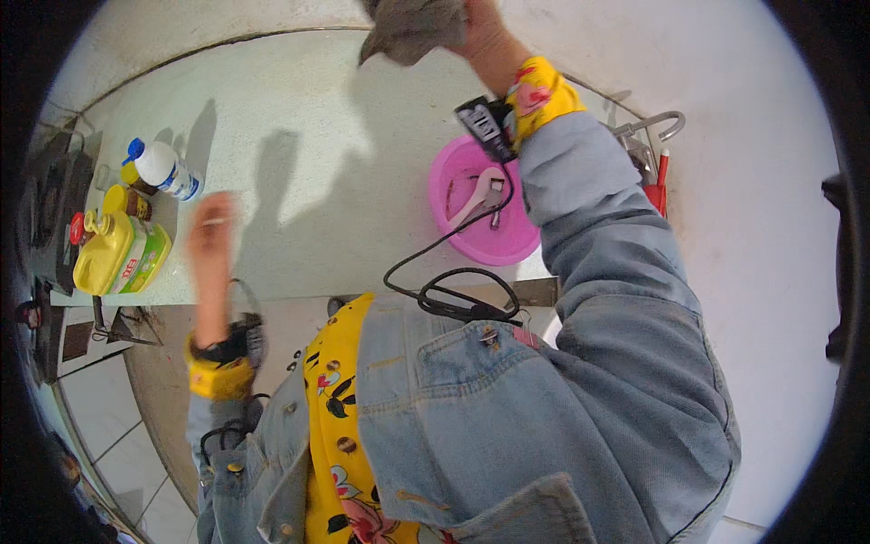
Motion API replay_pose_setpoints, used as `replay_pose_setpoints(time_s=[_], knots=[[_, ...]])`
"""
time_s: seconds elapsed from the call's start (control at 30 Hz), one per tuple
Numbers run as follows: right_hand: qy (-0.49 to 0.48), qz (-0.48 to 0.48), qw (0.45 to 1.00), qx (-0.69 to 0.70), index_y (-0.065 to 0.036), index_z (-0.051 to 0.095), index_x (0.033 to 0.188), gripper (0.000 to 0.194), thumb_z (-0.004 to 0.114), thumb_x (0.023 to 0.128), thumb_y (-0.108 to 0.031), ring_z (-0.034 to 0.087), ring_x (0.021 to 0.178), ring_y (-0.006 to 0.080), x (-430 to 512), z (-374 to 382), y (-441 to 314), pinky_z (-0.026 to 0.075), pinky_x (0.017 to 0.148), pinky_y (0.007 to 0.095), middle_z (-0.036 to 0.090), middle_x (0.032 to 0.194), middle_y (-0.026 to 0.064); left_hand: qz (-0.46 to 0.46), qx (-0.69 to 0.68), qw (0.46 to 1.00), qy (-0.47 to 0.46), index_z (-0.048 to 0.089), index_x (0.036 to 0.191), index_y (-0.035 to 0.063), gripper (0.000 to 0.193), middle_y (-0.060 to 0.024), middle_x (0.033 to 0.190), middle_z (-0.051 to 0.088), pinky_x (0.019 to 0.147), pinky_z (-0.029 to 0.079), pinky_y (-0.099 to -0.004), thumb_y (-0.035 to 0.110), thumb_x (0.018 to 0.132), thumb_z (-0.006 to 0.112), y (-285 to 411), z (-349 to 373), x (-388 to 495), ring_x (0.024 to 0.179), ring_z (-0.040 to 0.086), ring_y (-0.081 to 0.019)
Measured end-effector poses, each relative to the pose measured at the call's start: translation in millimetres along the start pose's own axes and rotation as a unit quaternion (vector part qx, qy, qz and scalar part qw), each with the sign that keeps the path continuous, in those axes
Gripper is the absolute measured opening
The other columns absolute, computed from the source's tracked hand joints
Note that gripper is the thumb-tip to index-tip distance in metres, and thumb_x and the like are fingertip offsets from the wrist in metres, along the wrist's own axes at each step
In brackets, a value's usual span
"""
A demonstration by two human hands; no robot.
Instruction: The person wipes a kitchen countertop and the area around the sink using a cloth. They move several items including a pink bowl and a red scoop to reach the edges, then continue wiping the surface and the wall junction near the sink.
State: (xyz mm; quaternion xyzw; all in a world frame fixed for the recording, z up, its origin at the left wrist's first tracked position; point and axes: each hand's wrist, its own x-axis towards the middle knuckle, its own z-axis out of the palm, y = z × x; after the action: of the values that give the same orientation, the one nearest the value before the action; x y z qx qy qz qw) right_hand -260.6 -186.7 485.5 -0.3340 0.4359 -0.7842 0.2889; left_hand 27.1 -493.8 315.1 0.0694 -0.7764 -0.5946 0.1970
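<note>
My right hand is raised at the top of the view, gripping a grey-brown cloth near the wall behind the counter. My left hand is blurred over the counter's near left part, close to the bottles; whether its fingers are closed is unclear, and nothing is seen in it. Below my right forearm, a pink plastic basin stands on the pale green counter. Inside the basin lie a white ladle-like utensil and other small utensils. A black cable runs from my right wrist to my jacket.
At the left stand a yellow jug of dish detergent, a white bottle with a blue cap and yellow-lidded jars. A dark gas stove is beyond them. A metal faucet and a red object are at the right.
</note>
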Motion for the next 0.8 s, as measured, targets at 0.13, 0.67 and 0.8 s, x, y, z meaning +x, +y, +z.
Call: replay_pose_setpoints(time_s=[0.13,0.67,0.8], knots=[[0.347,0.013,0.938,-0.004,-0.001,0.056,0.121,0.043,0.048,0.091,-0.031,0.06,0.104,0.0308,-38,-38,-76,0.049,0.09,0.0439,0.063,0.116,0.0153,-0.124,-0.058,0.944,-0.3,0.055,0.124,0.0041,0.04,-0.0099,0.115,0.061,0.083,0.051,-0.033,0.026,0.092,0.065,12,163,-16,0.102,0.059,-0.0191],[0.26,-0.134,0.931,-0.217,-0.006,0.034,0.147,0.069,0.046,0.096,-0.051,0.035,0.136,0.0283,-129,-139,-135,0.027,0.113,0.0427,0.038,0.148,0.0134,-0.356,-0.234,0.81,-0.403,0.054,0.123,0.0013,0.037,-0.0077,0.109,0.064,0.074,0.056,-0.0327,0.02,0.091,0.055,20,311,-16,0.089,0.064,-0.016],[0.307,-0.064,0.925,0.214,-0.005,0.058,0.107,0.028,0.05,0.088,-0.025,0.065,0.101,0.0308,-66,-120,-51,0.048,0.097,0.049,0.067,0.106,0.0159,-0.371,-0.19,0.81,-0.412,0.055,0.121,0.0025,0.034,-0.0064,0.106,0.064,0.073,0.056,-0.031,0.018,0.091,0.055,14,333,-17,0.088,0.065,-0.0154]])
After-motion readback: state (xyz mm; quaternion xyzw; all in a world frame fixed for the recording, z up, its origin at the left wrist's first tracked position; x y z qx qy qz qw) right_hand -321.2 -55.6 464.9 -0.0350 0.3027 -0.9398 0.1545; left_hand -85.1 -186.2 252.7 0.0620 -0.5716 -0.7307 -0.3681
